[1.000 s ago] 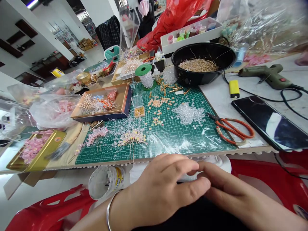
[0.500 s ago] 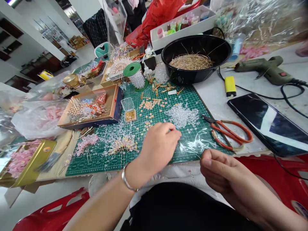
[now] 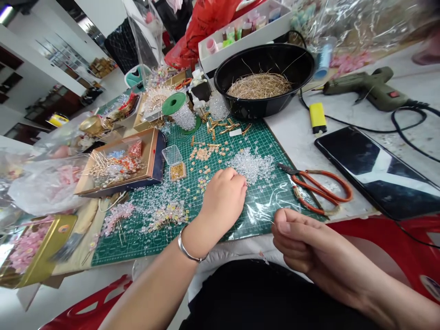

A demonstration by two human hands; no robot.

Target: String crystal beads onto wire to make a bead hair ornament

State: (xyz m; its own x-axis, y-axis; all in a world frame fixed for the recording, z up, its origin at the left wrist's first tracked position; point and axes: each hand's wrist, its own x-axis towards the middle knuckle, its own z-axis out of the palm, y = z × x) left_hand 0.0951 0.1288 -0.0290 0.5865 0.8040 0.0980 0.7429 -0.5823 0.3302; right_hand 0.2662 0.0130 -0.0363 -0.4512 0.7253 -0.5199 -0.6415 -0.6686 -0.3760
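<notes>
a glassy, glossy heap of small clear beads point(image 3: 252, 166) sparkling here, polished silver metal bangle point(image 3: 185, 252) gleaming, smooth round black plastic-looking basin point(image 3: 249, 109), flat black rectangular phone point(image 3: 357, 169) mirror-glossy!

Left hand point(image 3: 223, 197): bare. Right hand point(image 3: 305, 243): bare. Left forearm point(image 3: 153, 284): bare; one bangle point(image 3: 182, 248), silver-coloured, shiny, slim, curved round the wrist. Right forearm point(image 3: 381, 288): bare. Garment point(image 3: 261, 298): black, matt, plain where visible, lower centre.
</notes>
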